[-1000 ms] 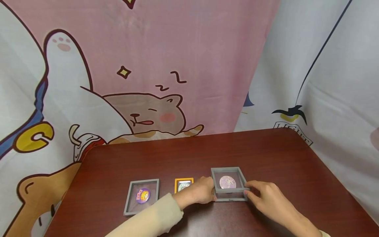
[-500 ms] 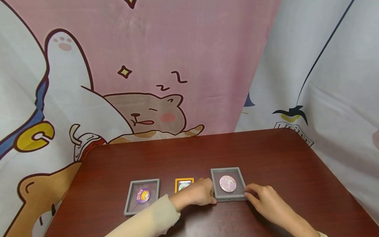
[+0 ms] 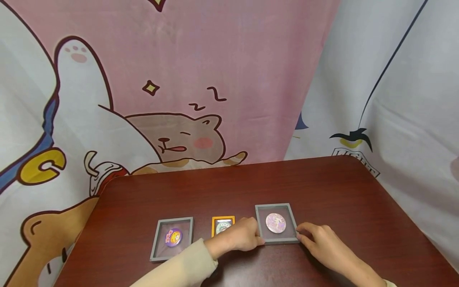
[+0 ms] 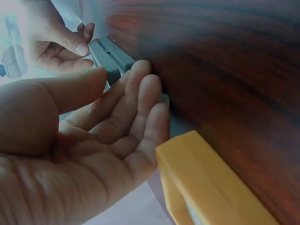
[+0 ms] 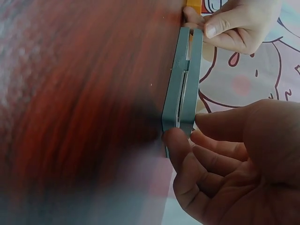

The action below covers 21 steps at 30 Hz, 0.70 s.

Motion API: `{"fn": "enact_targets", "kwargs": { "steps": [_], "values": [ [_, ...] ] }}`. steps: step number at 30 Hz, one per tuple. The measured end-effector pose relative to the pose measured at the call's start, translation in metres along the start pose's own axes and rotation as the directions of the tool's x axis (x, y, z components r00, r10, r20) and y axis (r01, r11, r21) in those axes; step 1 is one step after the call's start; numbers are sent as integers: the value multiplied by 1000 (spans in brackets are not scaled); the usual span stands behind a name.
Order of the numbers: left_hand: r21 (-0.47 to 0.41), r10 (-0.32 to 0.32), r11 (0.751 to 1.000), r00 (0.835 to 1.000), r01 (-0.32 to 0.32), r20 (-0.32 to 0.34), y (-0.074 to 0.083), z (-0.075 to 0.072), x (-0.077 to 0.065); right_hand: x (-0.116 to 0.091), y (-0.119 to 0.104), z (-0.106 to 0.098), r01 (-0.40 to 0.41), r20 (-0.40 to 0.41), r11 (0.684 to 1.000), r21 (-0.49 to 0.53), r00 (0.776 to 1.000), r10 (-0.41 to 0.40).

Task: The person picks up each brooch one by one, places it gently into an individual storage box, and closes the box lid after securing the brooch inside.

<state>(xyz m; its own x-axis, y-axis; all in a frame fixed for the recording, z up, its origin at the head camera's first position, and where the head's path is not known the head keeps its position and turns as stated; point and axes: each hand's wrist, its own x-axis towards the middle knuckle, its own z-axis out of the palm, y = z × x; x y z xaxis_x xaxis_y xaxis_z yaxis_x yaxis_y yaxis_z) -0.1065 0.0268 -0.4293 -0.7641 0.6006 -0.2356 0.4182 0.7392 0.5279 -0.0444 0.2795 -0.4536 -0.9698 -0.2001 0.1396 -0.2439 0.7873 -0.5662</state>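
Observation:
A square grey display frame (image 3: 281,241) lies on the table, with a round lilac badge (image 3: 275,223) showing behind its clear film. My left hand (image 3: 245,234) holds its near left corner, thumb at the front edge. At the near right corner, my right hand (image 3: 324,243) pinches the frame between thumb and fingertips. The right wrist view shows the frame's edge (image 5: 190,89) side on, its two halves face to face with a thin slit between them. The fingers of my right hand (image 5: 234,164) sit right at that edge.
Left of it are a small orange frame (image 3: 213,227), partly covered by my left hand, and another grey frame (image 3: 154,241) with a purple badge (image 3: 173,237) inside. The brown table (image 3: 215,187) meets a printed cartoon curtain (image 3: 258,99) at the back.
The frame's raised upper half has come down onto the lower half, closing the gap at the front. My left thumb has slid slightly right along the front edge.

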Motion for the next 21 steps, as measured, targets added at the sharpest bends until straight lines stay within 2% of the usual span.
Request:
{"fn": "enact_targets", "kwargs": {
  "steps": [8,15,21],
  "values": [
    [-1,-3,1000,1000,3,-27,1,6,1,1,5,2,59,5,998,-4,998,-59],
    [3,-3,1000,999,3,-41,0,8,2,1,4,1,39,23,999,-5,999,-39],
    [-110,29,993,997,-37,-72,-3,4,-6,1,2,-4,-9,13,1000,-26,1000,9]
  ]
}}
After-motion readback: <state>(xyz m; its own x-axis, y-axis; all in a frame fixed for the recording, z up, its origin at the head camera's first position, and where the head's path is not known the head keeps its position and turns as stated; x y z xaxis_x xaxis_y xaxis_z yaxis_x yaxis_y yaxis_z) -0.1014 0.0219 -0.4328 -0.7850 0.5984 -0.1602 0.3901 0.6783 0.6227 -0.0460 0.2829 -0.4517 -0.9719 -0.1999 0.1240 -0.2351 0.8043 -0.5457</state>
